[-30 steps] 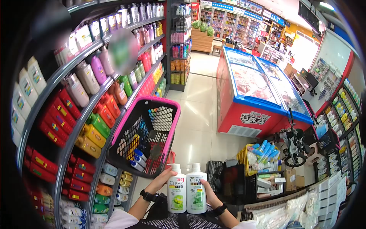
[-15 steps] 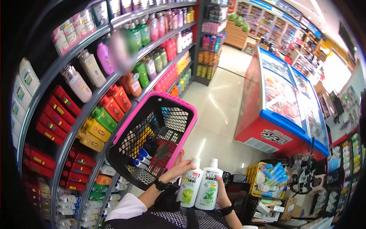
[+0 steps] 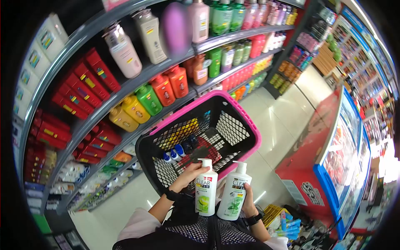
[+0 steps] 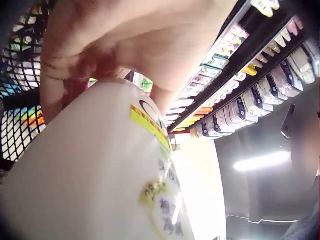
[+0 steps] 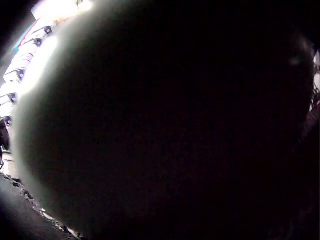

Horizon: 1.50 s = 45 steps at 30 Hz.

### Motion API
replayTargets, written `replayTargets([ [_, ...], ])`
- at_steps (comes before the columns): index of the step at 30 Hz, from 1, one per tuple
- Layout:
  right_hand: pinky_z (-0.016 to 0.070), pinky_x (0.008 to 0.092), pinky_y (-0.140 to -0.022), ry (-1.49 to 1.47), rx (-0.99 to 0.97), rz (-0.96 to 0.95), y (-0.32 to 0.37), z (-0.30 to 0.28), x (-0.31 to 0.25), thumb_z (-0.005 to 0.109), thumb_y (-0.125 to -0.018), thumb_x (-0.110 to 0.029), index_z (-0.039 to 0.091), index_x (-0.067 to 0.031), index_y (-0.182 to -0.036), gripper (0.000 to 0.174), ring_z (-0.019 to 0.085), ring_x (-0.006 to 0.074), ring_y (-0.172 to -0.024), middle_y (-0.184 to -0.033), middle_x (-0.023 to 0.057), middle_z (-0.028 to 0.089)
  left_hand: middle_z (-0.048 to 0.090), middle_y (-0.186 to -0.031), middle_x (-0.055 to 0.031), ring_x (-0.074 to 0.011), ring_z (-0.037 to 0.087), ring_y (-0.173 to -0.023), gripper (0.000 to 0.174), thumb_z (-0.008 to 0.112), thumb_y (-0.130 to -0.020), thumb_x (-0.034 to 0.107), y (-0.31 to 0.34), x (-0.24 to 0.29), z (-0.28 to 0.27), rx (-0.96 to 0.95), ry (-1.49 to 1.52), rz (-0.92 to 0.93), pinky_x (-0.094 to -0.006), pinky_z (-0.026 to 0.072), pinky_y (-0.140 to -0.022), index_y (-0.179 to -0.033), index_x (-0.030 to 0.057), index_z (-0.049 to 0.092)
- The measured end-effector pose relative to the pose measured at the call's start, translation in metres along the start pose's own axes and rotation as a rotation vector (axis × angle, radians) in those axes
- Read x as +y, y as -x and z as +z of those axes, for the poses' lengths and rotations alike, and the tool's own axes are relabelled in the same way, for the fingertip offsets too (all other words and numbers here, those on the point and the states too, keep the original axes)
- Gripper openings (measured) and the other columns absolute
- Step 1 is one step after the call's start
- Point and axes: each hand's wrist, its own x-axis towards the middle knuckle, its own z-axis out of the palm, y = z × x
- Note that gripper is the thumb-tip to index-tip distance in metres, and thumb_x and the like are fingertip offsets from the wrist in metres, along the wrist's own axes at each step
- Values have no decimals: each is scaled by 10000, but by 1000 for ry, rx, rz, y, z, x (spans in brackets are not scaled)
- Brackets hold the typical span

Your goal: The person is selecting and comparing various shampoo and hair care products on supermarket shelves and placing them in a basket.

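Note:
Two white pump bottles marked CLEAR stand upright side by side in front of the person's body in the head view. The left hand (image 3: 188, 178) grips the left pump bottle (image 3: 206, 196) around its neck, just under the pump. By its side, the right hand (image 3: 249, 201) holds the right pump bottle (image 3: 232, 201), thumb on the front. In the left wrist view the left hand (image 4: 130, 35) curls over the bottle's top, and its white body (image 4: 85, 165) fills the lower left. A large dark shape covers most of the right wrist view, hiding that hand.
A black shopping basket with a pink rim (image 3: 255, 129) stands just beyond the bottles, with several blue-capped bottles (image 3: 174, 154) inside. Shelves of bottles (image 3: 162, 89) line the left. A red and blue chest freezer (image 3: 310, 175) stands right, across the tiled floor (image 3: 277, 118).
The head view has turned left, so shelves, basket and freezer shift rightward in it. Both hands keep hold of their pump bottles, which now overlap the basket's near side.

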Motion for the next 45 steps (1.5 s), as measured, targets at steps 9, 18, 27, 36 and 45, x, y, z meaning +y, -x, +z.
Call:
replayTargets([
  [9, 529, 370, -753, 207, -272, 244, -86, 5, -52, 423, -868, -433, 504, 24, -1144, 539, 635, 261, -843, -1013, 162, 623, 611, -872, -106, -193, 609, -832, 260, 463, -822, 278, 13, 4, -3, 215, 512, 114, -305, 482, -783, -892, 35, 523],
  [18, 546, 314, -664, 351, -383, 508, -133, 10, -164, 423, -894, -419, 530, 11, -1091, 485, 647, 210, -749, -938, 130, 642, 489, -697, -70, -182, 456, -742, 341, 589, -638, 380, -43, 7, 66, 286, 632, 379, -283, 352, -788, -663, 81, 425],
  [27, 539, 335, -694, 295, -418, 631, -189, -39, -211, 414, -893, -442, 523, -2, -1106, 501, 645, 230, -781, -940, 131, 640, 459, -836, -30, -122, 458, -802, 482, 394, -892, 508, -86, -2, 132, 496, 502, 363, -243, 388, -748, -789, 48, 495],
  [36, 550, 383, -616, 296, -460, 775, -194, -32, -218, 314, -846, -638, 536, -19, -1091, 701, 633, 281, -721, -878, 175, 623, 595, -931, -112, -268, 561, -1008, 459, 299, -960, 432, -52, -16, 165, 809, 699, 542, -388, 441, -887, -1064, 26, 486],
  [45, 526, 406, -652, 143, -542, 638, -191, -40, -215, 262, -853, -646, 506, -22, -1116, 719, 607, 271, -762, -926, 162, 605, 445, -706, -58, -235, 485, -859, 373, 426, -834, 433, -45, -20, 147, 647, 957, 734, -411, 406, -886, -761, 67, 434],
])
